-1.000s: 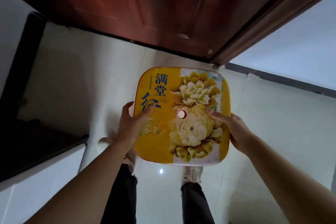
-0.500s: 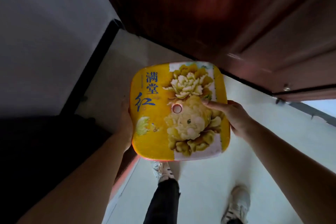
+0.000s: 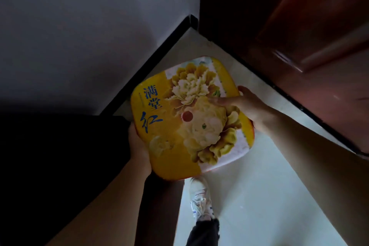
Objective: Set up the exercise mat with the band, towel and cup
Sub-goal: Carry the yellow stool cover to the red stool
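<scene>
Mat, band, towel and cup are all out of view; both hands carry a yellow flowered tray (image 3: 189, 118), left hand (image 3: 137, 146) closed on its 8 o'clock edge, right hand (image 3: 245, 104) on the 2 o'clock edge. Since a second ago the view has swung leftward from the door (image 3: 289, 26) towards a dim corner, probably mid-walk, so setup hasn't begun.

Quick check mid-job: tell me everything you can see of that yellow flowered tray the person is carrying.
The yellow tray is a rounded square with a glossy, plastic-looking top, a thin red rim, blue Chinese characters on its left side, large pale peonies and a small red circle near the centre. It is held off the floor, tilted, above a white shoe. The left hand grips its left edge from beneath; the right hand holds the right edge, fingers lying on top. What is under it is hidden.
</scene>
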Action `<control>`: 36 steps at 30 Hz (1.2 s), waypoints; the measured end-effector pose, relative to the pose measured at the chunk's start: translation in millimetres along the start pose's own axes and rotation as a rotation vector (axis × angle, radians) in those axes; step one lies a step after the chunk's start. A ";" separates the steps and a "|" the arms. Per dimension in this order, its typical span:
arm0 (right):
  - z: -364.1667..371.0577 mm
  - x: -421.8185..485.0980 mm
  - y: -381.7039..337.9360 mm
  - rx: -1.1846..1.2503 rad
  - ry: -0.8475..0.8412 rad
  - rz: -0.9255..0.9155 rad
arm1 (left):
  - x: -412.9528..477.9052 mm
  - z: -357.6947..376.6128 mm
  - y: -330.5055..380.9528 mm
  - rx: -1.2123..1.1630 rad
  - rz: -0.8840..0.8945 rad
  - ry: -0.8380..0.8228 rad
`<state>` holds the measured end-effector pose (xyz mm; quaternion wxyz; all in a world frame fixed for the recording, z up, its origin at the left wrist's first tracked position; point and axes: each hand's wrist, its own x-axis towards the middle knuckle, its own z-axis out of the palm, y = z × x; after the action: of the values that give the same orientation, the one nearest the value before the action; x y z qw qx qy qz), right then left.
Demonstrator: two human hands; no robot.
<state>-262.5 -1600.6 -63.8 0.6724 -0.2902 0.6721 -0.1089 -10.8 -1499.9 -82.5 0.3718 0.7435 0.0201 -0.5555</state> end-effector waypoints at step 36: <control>50.5 -104.3 35.9 -0.855 0.265 -0.419 | -101.3 52.8 0.9 0.642 0.463 0.212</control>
<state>-230.0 -1503.4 0.9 0.3656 -0.6526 0.6636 0.0077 -91.9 -1492.1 -2.4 0.2320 0.8597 -0.2838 -0.3556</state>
